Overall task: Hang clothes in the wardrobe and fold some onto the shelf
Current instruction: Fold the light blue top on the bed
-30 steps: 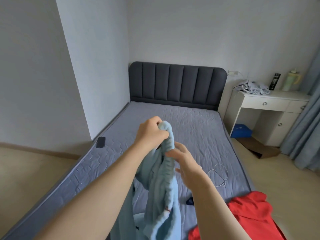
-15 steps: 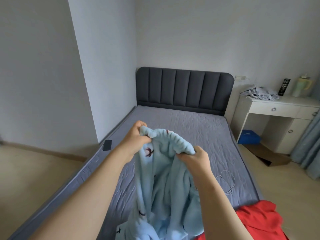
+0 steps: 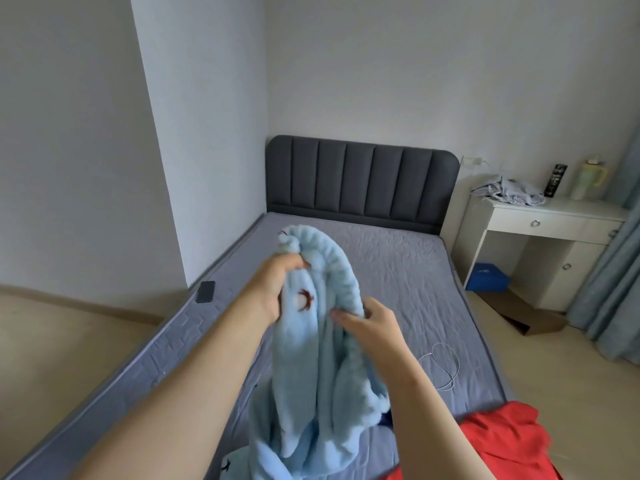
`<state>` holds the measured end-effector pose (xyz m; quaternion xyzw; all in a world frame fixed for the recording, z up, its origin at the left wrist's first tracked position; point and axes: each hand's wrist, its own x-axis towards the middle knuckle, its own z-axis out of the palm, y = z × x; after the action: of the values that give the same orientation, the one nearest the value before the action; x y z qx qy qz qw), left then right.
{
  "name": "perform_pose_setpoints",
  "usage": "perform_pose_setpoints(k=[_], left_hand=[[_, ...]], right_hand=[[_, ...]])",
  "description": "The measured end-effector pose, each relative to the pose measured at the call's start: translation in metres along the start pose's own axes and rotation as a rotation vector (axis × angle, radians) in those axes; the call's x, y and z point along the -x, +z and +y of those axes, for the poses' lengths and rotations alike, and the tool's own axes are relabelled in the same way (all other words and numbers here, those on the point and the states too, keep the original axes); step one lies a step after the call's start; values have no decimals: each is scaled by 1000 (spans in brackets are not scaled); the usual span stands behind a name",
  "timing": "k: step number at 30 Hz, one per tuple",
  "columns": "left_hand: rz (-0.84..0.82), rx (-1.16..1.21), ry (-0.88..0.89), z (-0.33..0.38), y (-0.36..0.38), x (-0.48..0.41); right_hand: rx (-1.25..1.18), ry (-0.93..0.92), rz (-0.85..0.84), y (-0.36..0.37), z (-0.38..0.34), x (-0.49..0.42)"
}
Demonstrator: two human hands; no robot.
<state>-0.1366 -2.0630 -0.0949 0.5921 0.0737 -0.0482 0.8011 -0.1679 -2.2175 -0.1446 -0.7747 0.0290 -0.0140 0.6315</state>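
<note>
A light blue fleece garment (image 3: 322, 368) with small dark motifs hangs in front of me above the bed (image 3: 398, 268). My left hand (image 3: 273, 289) grips its ribbed edge near the top. A little lower and to the right, my right hand (image 3: 370, 323) pinches the same edge. The garment's lower part drapes down onto the mattress. A red garment (image 3: 502, 441) lies crumpled on the bed's near right corner.
A black phone (image 3: 205, 291) lies on the bed's left edge and a white cable (image 3: 446, 365) on its right side. The white desk (image 3: 540, 220) to the right carries crumpled grey clothes (image 3: 509, 190), a remote and a jug. Grey curtain (image 3: 609, 289) hangs far right.
My hands have shifted along the ribbed edge, the right hand dropping lower while the left bunches the top. The garment now hangs narrower between them.
</note>
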Motion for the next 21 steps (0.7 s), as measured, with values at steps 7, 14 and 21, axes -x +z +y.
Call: perform_pose_setpoints(k=[7, 14, 21], left_hand=[[66, 200, 100, 37, -4, 4], [137, 137, 164, 76, -8, 2], [87, 179, 393, 165, 12, 9]], right_hand=[[91, 227, 47, 1, 18, 4], [-229, -67, 395, -9, -59, -13], [-473, -374, 428, -10, -162, -25]])
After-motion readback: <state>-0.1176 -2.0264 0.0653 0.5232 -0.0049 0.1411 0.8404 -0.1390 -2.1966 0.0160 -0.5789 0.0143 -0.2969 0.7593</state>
